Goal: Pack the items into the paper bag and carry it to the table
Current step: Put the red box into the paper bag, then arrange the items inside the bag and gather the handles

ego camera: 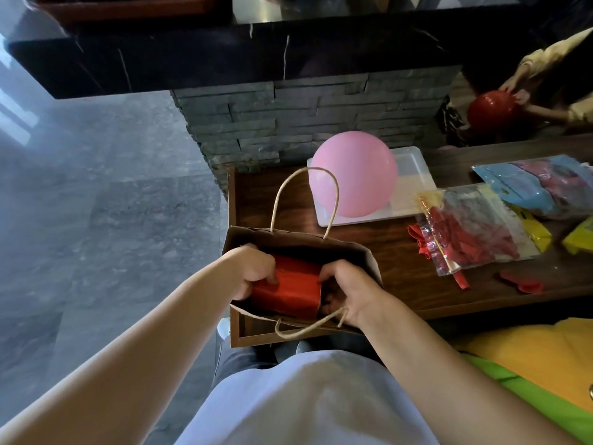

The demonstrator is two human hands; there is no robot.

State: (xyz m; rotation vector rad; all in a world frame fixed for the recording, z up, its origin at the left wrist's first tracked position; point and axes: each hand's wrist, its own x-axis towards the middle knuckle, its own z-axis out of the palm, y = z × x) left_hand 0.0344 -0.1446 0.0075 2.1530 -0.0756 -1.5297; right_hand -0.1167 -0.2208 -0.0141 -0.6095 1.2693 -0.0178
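Both hands [256,268] press red item [288,290] crosswise into bag [369,261]

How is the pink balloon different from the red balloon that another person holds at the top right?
The pink balloon is light pink; the red balloon is deep red. The pink one rests on a white tray with no hand on it; the red one is held between another person's hands. The pink one looks bigger in the picture, though it is also nearer. Both are inflated and round.

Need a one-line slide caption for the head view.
Both hands, left and right, push a red item into a paper bag beside a pink balloon.
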